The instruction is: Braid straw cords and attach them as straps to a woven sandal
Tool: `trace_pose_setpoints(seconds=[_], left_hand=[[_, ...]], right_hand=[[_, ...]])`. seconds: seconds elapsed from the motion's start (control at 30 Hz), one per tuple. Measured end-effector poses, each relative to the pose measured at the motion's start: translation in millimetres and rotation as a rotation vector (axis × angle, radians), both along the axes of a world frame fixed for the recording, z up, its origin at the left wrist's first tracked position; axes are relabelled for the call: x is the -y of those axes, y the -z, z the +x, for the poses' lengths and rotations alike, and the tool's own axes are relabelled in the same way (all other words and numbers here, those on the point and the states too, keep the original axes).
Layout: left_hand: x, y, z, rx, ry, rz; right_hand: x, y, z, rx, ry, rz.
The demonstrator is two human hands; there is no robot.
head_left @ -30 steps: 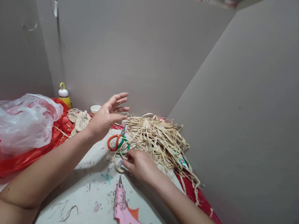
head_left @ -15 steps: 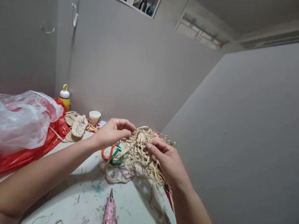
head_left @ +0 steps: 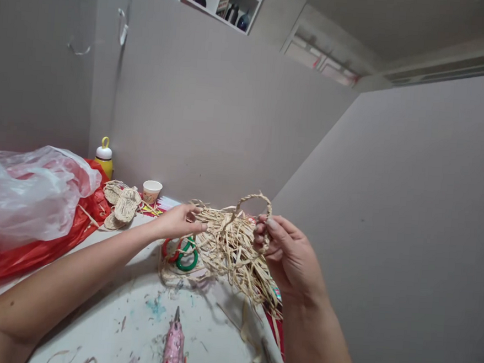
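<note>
My right hand is closed around a thin braided straw cord, which arches up and leftward in a loop above the straw. My left hand reaches over the left edge of the pile, fingers apart, with nothing visible in it. Beneath both hands spreads a loose heap of dry straw strips. Scissors with one red-orange and one green handle lie below my left hand, their blades hidden under straw. A pink hot glue gun with an orange trigger rests nearer to me, nozzle pointing away.
On the left, a clear plastic bag lies over red plastic. Woven straw pieces, a paper cup and a yellow bottle stand toward the back. Grey partitions rise behind and on the right.
My right hand has lifted the braided cord up out of the straw and moved slightly right. My left hand has drawn back to the left and come away from the straw it was handling.
</note>
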State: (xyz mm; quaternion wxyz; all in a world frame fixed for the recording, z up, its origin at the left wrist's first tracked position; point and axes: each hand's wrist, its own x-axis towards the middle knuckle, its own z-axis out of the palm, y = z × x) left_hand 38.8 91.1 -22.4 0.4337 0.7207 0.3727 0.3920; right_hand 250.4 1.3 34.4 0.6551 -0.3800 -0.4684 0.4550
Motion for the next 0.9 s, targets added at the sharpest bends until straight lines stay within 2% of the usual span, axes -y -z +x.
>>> trace_pose_setpoints(seconds=[0.1,0.2,0.3,0.43,0.53,0.67,0.77,0.9], left_hand=[[-4,11.1,2,-0.04,0.136,-0.101],[-3,15.2,4,-0.045,0.222,-0.183],[-3,12.2,3,-0.01,0.229,-0.229],[-6,5.1,-1,0.067,0.174,-0.24],[-12,2.3,-5,0.126,0.101,-0.216],[-23,-1.5,-16,0.2,-0.108,-0.105],[-27,-11.4,-28,0.243,-0.281,0.021],[-36,-36.8,-31,0.239,-0.419,0.188]], right_hand=[[0,-4.9,5,0.006,0.015,0.066],[-2,-8.6,13,-0.003,0.065,0.124],[-6,-10.4,23,-0.029,0.142,0.173],[-13,-7.0,36,-0.148,0.216,0.177],[-20,-0.9,43,-0.244,0.219,0.155],[-30,1.8,49,-0.368,0.178,0.1],[-39,-7.4,48,-0.485,0.103,0.022],[-50,-30.7,46,-0.65,0.074,0.011]])
